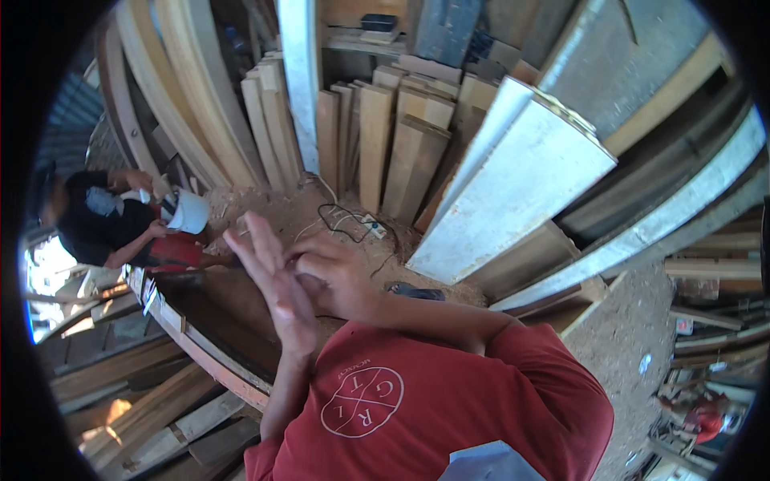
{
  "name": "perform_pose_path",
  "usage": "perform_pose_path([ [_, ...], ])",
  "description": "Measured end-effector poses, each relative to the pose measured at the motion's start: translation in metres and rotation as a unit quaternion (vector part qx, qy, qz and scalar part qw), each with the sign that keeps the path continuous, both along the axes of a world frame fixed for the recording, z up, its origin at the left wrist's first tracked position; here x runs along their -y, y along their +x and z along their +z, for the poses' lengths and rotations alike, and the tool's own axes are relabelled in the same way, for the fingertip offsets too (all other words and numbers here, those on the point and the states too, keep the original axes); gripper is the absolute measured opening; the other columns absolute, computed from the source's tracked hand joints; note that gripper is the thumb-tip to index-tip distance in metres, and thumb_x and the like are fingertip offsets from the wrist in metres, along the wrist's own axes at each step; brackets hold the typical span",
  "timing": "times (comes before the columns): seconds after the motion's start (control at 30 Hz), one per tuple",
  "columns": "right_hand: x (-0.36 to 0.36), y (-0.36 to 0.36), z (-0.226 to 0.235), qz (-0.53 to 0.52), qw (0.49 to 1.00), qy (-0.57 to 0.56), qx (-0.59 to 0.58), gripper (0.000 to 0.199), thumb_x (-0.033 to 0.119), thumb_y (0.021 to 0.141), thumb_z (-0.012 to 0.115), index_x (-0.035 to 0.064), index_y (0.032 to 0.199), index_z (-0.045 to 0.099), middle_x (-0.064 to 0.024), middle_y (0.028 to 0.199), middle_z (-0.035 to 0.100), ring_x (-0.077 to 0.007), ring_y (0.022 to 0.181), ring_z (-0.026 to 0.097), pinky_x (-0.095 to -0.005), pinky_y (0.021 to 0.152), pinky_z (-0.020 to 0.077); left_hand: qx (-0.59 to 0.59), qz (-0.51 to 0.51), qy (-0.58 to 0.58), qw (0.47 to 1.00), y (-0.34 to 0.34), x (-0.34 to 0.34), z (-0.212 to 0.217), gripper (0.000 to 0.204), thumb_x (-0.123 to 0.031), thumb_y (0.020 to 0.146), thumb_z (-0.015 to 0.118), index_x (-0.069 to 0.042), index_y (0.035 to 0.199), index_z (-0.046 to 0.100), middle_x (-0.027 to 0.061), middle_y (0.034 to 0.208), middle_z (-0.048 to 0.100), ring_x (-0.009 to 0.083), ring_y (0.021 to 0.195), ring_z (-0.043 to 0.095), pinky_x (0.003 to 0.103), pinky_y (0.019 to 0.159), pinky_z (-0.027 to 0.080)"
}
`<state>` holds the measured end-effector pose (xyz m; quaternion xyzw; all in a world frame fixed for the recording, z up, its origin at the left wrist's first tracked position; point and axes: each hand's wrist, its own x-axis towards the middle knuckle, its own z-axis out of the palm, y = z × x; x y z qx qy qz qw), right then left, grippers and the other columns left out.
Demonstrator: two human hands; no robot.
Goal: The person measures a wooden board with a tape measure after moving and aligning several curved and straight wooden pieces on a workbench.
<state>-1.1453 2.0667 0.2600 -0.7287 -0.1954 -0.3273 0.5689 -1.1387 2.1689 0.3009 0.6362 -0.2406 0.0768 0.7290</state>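
Note:
My left hand (277,301) is raised in front of my chest, its fingers stretched out and pointing away from me. Against its palm side rests my right hand (337,276), with fingers curled in and pressed together. Whatever those right fingers may pinch is hidden or too small to make out. Both hands are in the air, above the dirt floor and beside a brown wooden piece (228,309) with a long pale edge.
At the left another person (104,216) holds a white bucket (191,212). Wooden planks (375,148) lean upright along the back, and a large white panel (513,184) leans to their right. A power strip (373,227) with a dark cord lies on the floor. Timber (160,401) is piled at lower left.

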Motion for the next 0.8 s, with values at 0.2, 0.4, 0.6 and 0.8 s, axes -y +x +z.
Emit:
perform_pose_path([
  [0.2, -0.022, 0.024, -0.004, -0.007, 0.997, -0.018, -0.080, 0.018, -0.001, 0.071, 0.068, 0.0038, 0.087, 0.062, -0.0161, 0.093, 0.064, -0.0370, 0.087, 0.063, -0.0455, 0.074, 0.0499, -0.030, -0.040, -0.065, 0.997, 0.020, -0.023, 0.000, 0.115, -0.071, 0.091, 0.055, -0.012, 0.164, -0.012, 0.0184, 0.173, 0.002, 0.0331, 0.159, 0.002, 0.045, 0.124, 0.005],
  [0.4, -0.091, 0.046, -0.022, 0.083, 0.982, 0.054, -0.162, 0.010, -0.004, 0.086, 0.070, 0.0008, 0.092, 0.064, -0.0104, 0.099, 0.071, -0.0170, 0.091, 0.068, -0.0308, 0.081, 0.0514, -0.002, -0.073, 0.034, 0.997, 0.042, -0.122, -0.025, 0.108, -0.057, 0.097, 0.059, -0.001, 0.163, -0.005, 0.0181, 0.173, -0.007, 0.0249, 0.156, 0.015, 0.035, 0.110, 0.035],
  [0.6, -0.159, 0.071, -0.051, 0.189, 0.917, -0.025, -0.351, 0.010, 0.008, 0.093, 0.072, 0.0005, 0.097, 0.068, -0.0071, 0.091, 0.071, -0.0129, 0.089, 0.066, -0.0284, 0.082, 0.0509, -0.113, 0.155, 0.083, 0.978, 0.027, -0.244, -0.105, 0.068, -0.031, 0.101, 0.060, -0.003, 0.158, 0.035, 0.0179, 0.164, 0.032, 0.0312, 0.155, 0.023, 0.043, 0.125, 0.017],
  [0.8, -0.201, 0.102, -0.082, 0.168, 0.880, -0.007, -0.444, 0.014, 0.012, 0.097, 0.071, -0.0008, 0.103, 0.068, -0.0045, 0.098, 0.071, -0.0087, 0.091, 0.064, -0.0248, 0.084, 0.0504, -0.510, 0.359, -0.102, 0.775, 0.093, -0.369, -0.258, 0.093, -0.055, 0.091, 0.069, -0.013, 0.160, 0.023, 0.0196, 0.156, 0.039, 0.0353, 0.141, 0.041, 0.058, 0.108, 0.038],
])
